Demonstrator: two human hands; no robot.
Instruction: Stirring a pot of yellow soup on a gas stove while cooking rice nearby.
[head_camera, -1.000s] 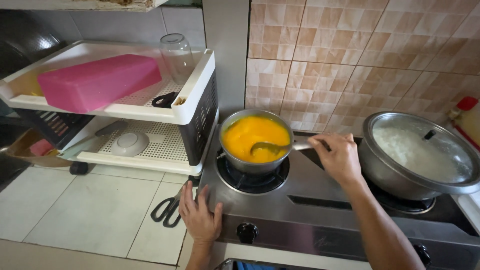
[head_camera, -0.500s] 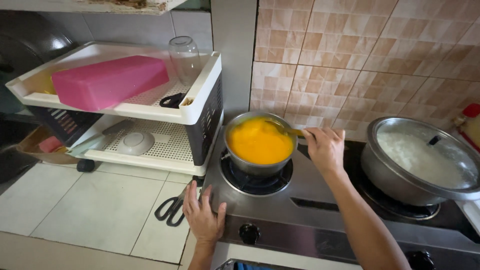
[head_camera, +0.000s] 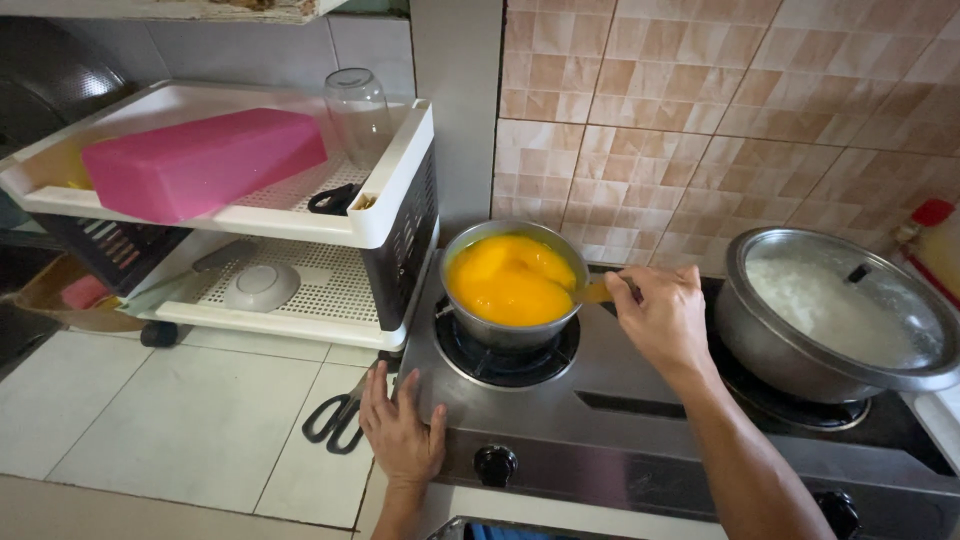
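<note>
Far left: long pink plastic block (head_camera: 205, 160) on white two-tier plastic rack (head_camera: 395, 215). Below: black-handled scissors (head_camera: 340, 415), partly hidden by left hand (head_camera: 402, 432), fingers spread flat, holding nothing. Centre: small steel pot of orange liquid (head_camera: 512, 285) on burner. Right hand (head_camera: 665, 318) closed round yellow utensil handle (head_camera: 598, 291), its working end sunk from view. Far right: lidded steel pan (head_camera: 835, 320), edge cut off.
</note>
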